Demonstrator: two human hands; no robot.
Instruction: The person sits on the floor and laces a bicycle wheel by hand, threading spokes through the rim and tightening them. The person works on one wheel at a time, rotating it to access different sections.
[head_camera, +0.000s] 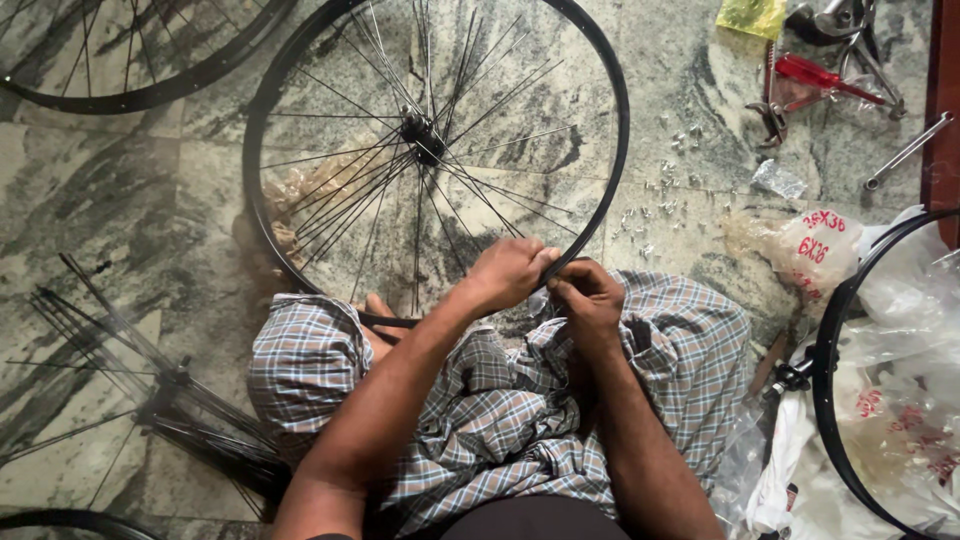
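Observation:
A black bicycle wheel rim (250, 150) with thin loose spokes and a central hub (422, 130) rests upright against my knees on the stone floor. My left hand (508, 272) grips the near edge of the rim, fingers curled over it. Beside it, my right hand (588, 297) pinches at the rim's near edge, apparently on a spoke end or small nipple; the piece itself is too small to make out. Both hands touch each other at the rim. My checked cloth (480, 410) covers my lap below.
Another rim (130, 98) lies at the top left, a third rim (822, 370) over plastic bags at right. A loose spoke bundle (170, 400) sits at left. Small metal nipples (655, 205) are scattered on the floor; a red-handled tool (815, 75) and a wrench (905, 152) lie at top right.

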